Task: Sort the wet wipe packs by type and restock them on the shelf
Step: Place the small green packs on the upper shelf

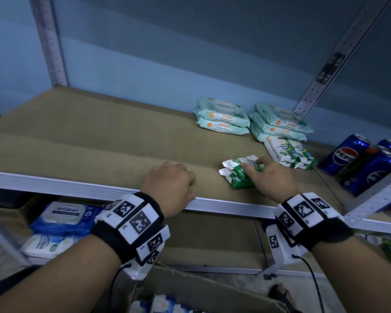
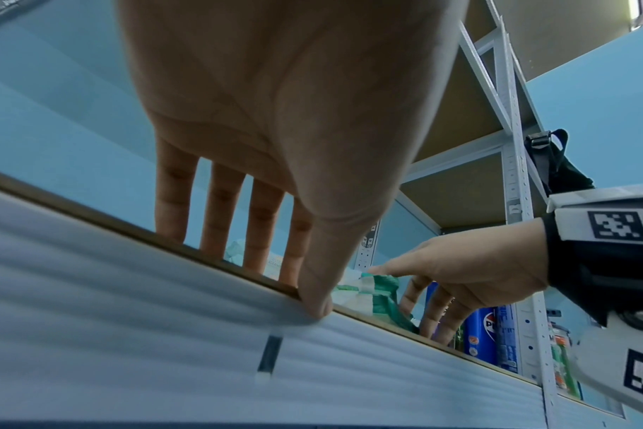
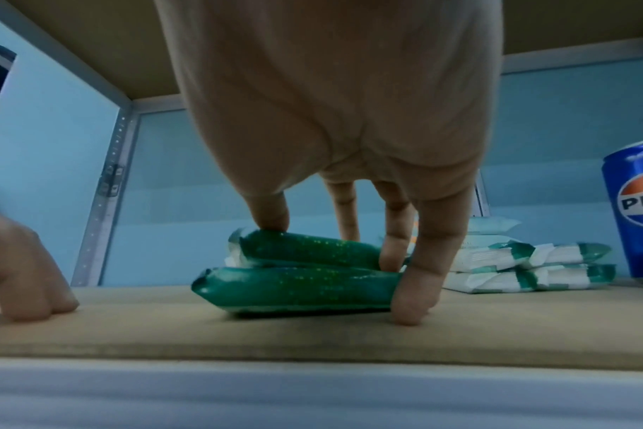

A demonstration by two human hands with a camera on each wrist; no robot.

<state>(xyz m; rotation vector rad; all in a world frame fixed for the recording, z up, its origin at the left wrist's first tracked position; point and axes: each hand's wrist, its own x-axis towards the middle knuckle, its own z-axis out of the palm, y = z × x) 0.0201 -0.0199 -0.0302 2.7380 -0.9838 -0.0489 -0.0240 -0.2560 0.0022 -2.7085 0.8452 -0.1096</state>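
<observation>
Low in the middle of the head view, the person's right hand [image 1: 272, 178] grasps 2 green-and-white wipe packs [image 1: 238, 171] stacked one on the other on the brown shelf board [image 1: 88, 141], close to its front edge. The right wrist view shows the thumb pressing the top pack from the left and the other fingers [image 3: 415, 278] curled down along the right end of the stack, the outermost fingertip touching the board. The left hand [image 1: 171, 187] sits left of centre, well apart from the packs; its fingers reach over the board while the thumb [image 2: 318, 302] presses the white metal front rail [image 1: 54, 185], so it clamps the shelf edge and holds no pack. Toward the right of the frame, further back, lie 2 piles of pale mint antibacterial packs [image 1: 222, 119], and just in front of the right-hand pile a stack of white-and-green packs [image 1: 290, 154]. At the far right edge stand blue Pepsi cans [image 1: 345, 154]. At lower left, on the shelf below, sit blue antabax packs [image 1: 63, 216], and at the bottom an open cardboard box [image 1: 201, 288].
</observation>
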